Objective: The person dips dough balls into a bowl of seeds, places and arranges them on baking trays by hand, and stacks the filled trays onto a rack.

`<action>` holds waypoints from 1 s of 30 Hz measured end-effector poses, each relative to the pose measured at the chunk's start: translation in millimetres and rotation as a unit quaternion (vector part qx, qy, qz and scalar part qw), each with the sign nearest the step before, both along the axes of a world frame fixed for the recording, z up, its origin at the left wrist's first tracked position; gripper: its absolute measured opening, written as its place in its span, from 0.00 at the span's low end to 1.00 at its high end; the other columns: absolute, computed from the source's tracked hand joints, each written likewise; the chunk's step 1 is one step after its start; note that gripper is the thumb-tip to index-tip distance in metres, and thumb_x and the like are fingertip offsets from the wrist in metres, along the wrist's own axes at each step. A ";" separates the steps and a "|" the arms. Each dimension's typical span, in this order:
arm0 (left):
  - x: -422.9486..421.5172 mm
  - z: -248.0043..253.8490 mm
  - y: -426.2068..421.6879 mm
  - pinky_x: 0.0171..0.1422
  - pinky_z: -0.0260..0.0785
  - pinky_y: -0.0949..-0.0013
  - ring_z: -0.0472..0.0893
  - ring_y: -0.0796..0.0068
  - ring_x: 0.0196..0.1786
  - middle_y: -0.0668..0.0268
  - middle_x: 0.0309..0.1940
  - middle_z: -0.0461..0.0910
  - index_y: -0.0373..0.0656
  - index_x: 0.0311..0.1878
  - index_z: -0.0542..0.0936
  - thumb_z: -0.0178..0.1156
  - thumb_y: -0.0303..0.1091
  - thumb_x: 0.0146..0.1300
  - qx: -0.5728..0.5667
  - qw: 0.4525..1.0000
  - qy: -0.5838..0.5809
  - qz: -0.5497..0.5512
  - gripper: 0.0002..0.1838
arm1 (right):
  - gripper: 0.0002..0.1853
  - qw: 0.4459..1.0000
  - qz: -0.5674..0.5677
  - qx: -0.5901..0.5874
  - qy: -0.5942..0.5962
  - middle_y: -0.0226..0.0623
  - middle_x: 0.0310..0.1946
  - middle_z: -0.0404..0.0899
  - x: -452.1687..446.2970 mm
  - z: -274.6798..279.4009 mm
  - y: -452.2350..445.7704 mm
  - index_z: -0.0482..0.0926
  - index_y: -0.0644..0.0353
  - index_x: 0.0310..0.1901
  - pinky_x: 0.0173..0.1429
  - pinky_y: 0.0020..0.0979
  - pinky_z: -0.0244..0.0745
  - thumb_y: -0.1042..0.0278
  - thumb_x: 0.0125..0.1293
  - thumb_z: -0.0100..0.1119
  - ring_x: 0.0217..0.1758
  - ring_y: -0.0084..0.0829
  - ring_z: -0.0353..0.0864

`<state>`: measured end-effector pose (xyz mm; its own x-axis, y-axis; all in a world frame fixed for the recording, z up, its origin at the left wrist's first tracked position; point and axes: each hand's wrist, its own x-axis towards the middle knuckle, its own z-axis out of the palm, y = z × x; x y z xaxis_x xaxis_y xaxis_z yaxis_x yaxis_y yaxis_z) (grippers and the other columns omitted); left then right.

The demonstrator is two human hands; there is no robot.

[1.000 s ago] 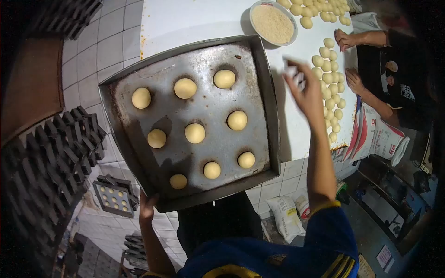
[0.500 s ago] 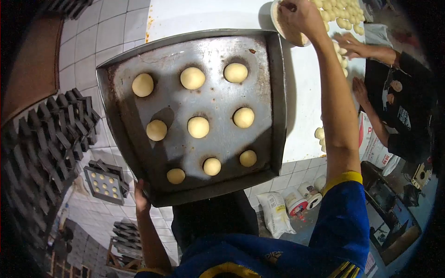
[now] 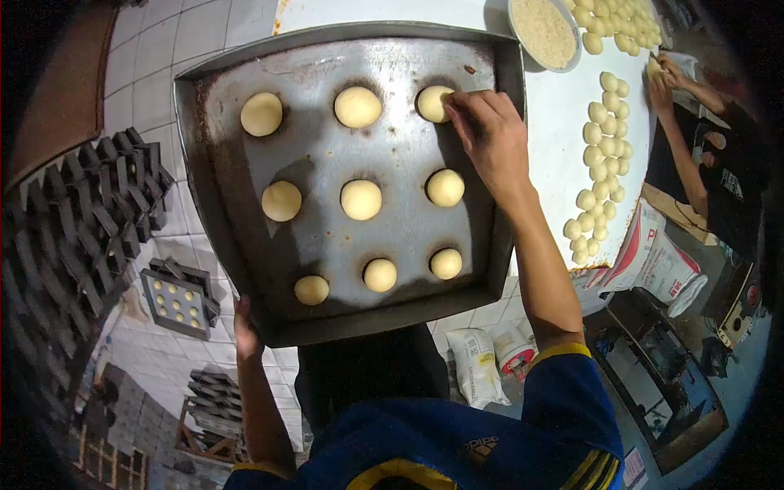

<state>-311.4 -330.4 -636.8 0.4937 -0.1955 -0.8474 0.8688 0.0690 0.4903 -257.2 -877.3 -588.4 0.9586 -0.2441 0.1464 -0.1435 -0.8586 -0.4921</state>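
Observation:
A deep metal baking tray [image 3: 318, 257] is tilted in front of me, with several round dough balls [image 3: 361, 200] spaced in rows. My left hand [image 3: 247, 328] grips its lower left corner; most of the fingers are hidden behind the wall. Over the upper right part of the tray, my right hand [image 3: 492, 139] has its fingertips pinched together at the right side of the corner dough ball [image 3: 434, 104]. Anything between those fingertips is too small to make out. Beyond the tray's upper right corner, a white bowl [image 3: 578, 60] holds pale crumbs [image 3: 545, 34].
More dough balls [image 3: 603, 147] lie in a cluster on the white table [image 3: 549, 163]. Across it, a co-worker's hands [image 3: 663, 80] handle dough. Stacked dark trays [image 3: 82, 237] stand at left, another filled tray [image 3: 174, 304] below them. Sacks [image 3: 653, 257] stand at right.
My right hand has moved from the crumb bowl down to the upper right dough ball. The tray has shifted slightly upward in view. The co-worker's hands have lifted off the table dough.

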 end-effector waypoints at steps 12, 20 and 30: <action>-3.2 -4.0 -12.0 0.76 0.67 0.51 0.75 0.56 0.70 0.57 0.70 0.74 0.40 0.77 0.68 0.47 0.54 0.81 -0.013 1.000 -0.026 0.009 0.33 | 0.09 0.987 -0.037 -0.097 -0.125 0.40 0.43 0.86 1.0 12.2 -70.7 0.88 0.60 0.49 0.52 0.38 0.76 0.69 0.69 0.69 0.45 0.37 0.81; 3.4 1.3 -23.0 0.77 0.65 0.49 0.75 0.55 0.71 0.56 0.71 0.74 0.41 0.77 0.68 0.48 0.55 0.80 -0.025 0.999 -0.044 0.002 0.33 | 0.18 0.972 -0.144 -0.154 0.100 0.46 0.40 0.91 65.3 -3.1 -191.0 0.90 0.56 0.49 0.49 0.39 0.84 0.50 0.69 0.68 0.43 0.44 0.92; -0.8 -7.7 -23.1 0.77 0.66 0.46 0.73 0.52 0.72 0.58 0.74 0.71 0.42 0.79 0.63 0.59 0.54 0.75 -0.043 0.998 -0.042 0.012 0.38 | 0.15 0.979 -0.086 0.182 0.014 0.41 0.45 0.89 63.7 18.5 -123.0 0.88 0.61 0.51 0.57 0.33 0.79 0.58 0.73 0.67 0.48 0.35 0.87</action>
